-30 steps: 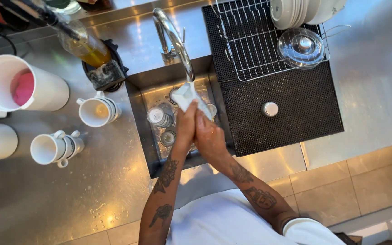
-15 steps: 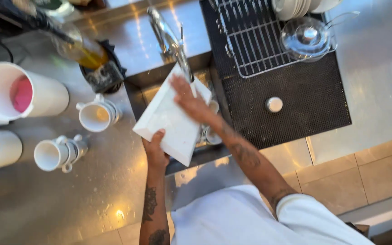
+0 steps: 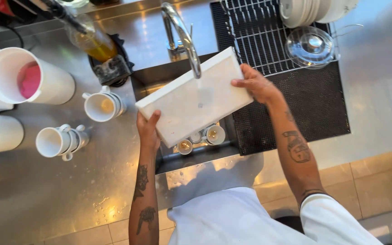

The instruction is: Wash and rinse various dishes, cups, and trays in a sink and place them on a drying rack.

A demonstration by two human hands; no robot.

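Observation:
A white rectangular cutting board point(image 3: 191, 97) is held flat over the sink point(image 3: 153, 75), just under the spout of the curved steel tap point(image 3: 183, 31). My left hand point(image 3: 148, 129) grips its near left corner from below. My right hand point(image 3: 255, 84) holds its right edge. Under the board, several small glasses point(image 3: 203, 136) stand in the sink basin.
White cups point(image 3: 103, 104) and stacked mugs point(image 3: 60, 140) sit on the steel counter to the left, beside tall white containers point(image 3: 23, 81). An oil bottle point(image 3: 87, 38) stands at the back. A black mat point(image 3: 305, 100) carries a wire rack point(image 3: 259, 31), plates point(image 3: 314, 9) and a glass lid point(image 3: 311, 45).
The board has swung from upright to nearly flat and lifted under the tap. My hands have spread from being together to opposite ends of it.

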